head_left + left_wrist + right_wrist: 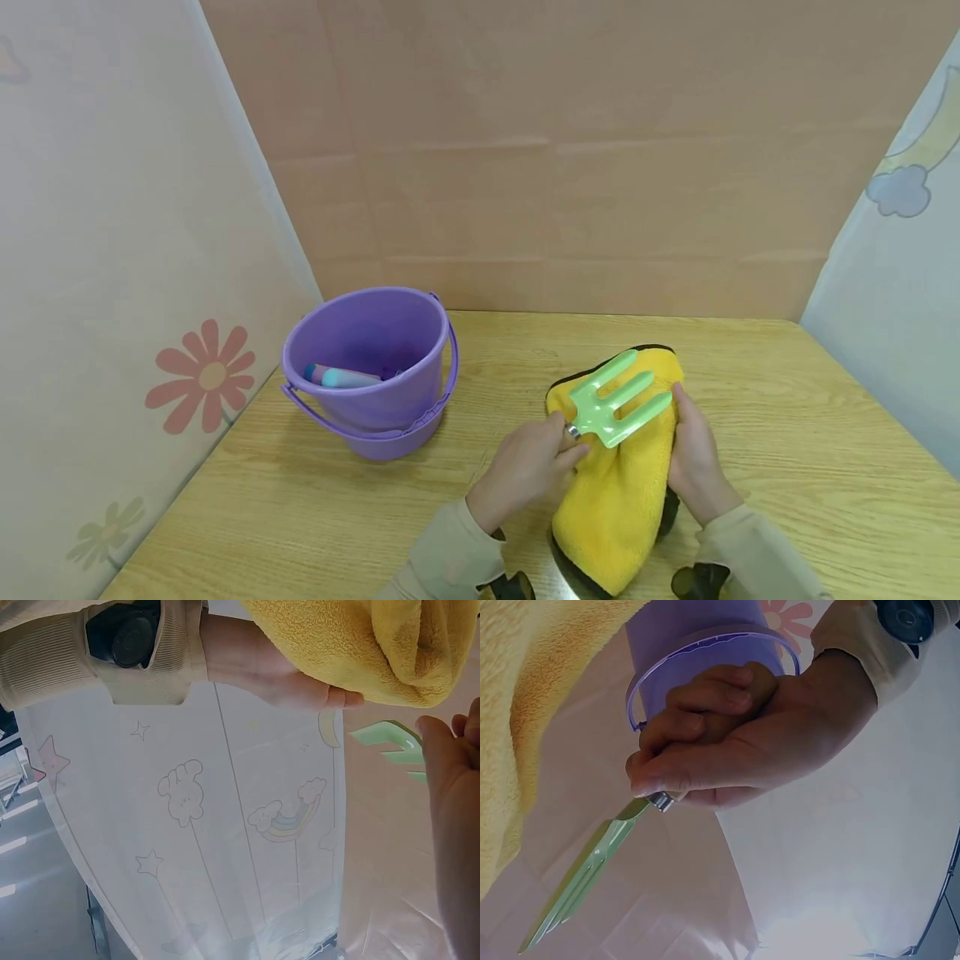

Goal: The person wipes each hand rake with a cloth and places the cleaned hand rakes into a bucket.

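My left hand (528, 462) grips a small garden fork by its handle, which is mostly hidden in the fingers. The light green three-pronged head (611, 408) of the fork points up and right, over a yellow towel (611, 508) with black edging. In the right wrist view, the curled fingers of the left hand (727, 742) wrap the handle just behind a silver collar (661, 801). My right hand (697, 458) holds the bunched towel from its right side, fingers partly hidden by the cloth. The towel (367, 652) drapes over that hand in the left wrist view.
A purple bucket (367, 417) with its handle down stands at the left on the wooden table (780, 433). Inside lie a light blue object (348, 379) and other pieces. Brown paper (555, 158) backs the table, and white printed sheets (112, 208) flank it.
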`<state>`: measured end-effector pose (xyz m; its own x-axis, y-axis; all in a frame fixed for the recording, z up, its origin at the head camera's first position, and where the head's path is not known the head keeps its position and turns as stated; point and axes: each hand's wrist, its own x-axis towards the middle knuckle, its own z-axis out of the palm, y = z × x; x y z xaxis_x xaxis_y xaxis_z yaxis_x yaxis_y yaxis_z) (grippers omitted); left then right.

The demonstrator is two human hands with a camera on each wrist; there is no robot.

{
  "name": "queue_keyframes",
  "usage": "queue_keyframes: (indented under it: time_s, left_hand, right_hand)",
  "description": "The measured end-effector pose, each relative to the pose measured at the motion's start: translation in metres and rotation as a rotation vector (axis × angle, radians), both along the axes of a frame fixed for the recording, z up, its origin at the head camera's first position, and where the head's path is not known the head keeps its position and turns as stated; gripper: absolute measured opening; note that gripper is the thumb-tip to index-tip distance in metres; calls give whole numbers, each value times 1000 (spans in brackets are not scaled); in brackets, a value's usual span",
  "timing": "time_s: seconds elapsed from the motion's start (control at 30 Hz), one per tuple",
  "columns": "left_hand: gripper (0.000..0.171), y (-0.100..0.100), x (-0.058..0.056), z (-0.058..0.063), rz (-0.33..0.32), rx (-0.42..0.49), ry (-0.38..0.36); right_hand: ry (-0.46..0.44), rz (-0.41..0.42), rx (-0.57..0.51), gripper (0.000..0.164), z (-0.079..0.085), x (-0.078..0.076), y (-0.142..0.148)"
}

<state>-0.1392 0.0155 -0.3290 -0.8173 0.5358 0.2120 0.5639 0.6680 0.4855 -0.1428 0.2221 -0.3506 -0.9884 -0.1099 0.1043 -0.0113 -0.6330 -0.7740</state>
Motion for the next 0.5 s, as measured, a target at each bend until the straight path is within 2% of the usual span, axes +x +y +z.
queue_keyframes:
  time_s: [0.07, 0.27, 0.37, 0.5]
  left_hand:
    - [27, 1, 0, 1, 1, 4, 22]
    - [27, 5, 1, 2, -5, 0, 33]
    - [25, 6, 2, 3, -5, 21, 10]
    - [26, 7, 2, 4, -8, 60, -60]
  right_hand:
    - [7, 35, 27, 26, 1, -1, -2]
    - [73, 324, -14, 42, 1, -3, -10]
    - [93, 445, -68, 47, 0, -3, -13]
    - [117, 586, -137, 57, -4, -3, -16]
